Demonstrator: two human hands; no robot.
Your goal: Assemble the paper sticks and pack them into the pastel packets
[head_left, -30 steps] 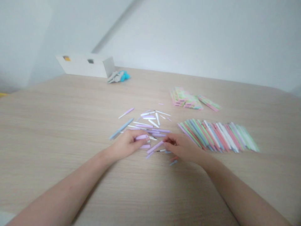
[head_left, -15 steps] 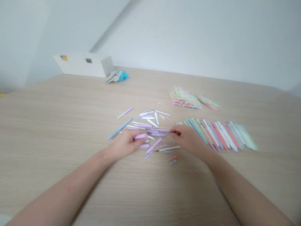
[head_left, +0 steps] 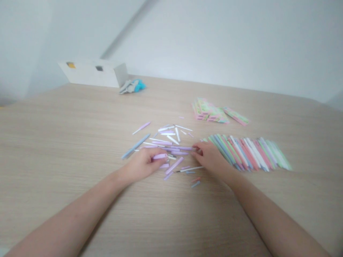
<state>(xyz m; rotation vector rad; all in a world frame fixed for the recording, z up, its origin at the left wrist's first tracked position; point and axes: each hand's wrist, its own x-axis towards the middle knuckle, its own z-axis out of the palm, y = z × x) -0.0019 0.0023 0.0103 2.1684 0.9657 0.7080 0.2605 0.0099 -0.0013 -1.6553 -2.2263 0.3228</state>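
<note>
My left hand (head_left: 144, 162) is closed around a light purple pen barrel (head_left: 160, 156), whose end sticks out past the thumb. Across from it, my right hand (head_left: 210, 157) has its thumb and fingertips at the right end of another purple pen barrel (head_left: 183, 147), which lies over the pile; blur softens this grip. Between and around both hands are scattered loose pen parts: purple barrels (head_left: 174, 165), white pieces (head_left: 173, 139) and thin refills (head_left: 189, 169). A blue pen (head_left: 136, 146) lies beyond my left hand.
Right of my right hand, a row of assorted coloured pens (head_left: 249, 153) lies side by side. Behind it are stacked pink-and-green packets (head_left: 207, 111) and one separate packet (head_left: 236, 116). At the back left, a white box (head_left: 92, 75) stands beside a grey-and-blue crumpled item (head_left: 132, 86).
My right hand has shifted slightly left and its thumb has come lower, a little apart from the index finger. The left hand keeps its hold. The whole view has moved slightly.
</note>
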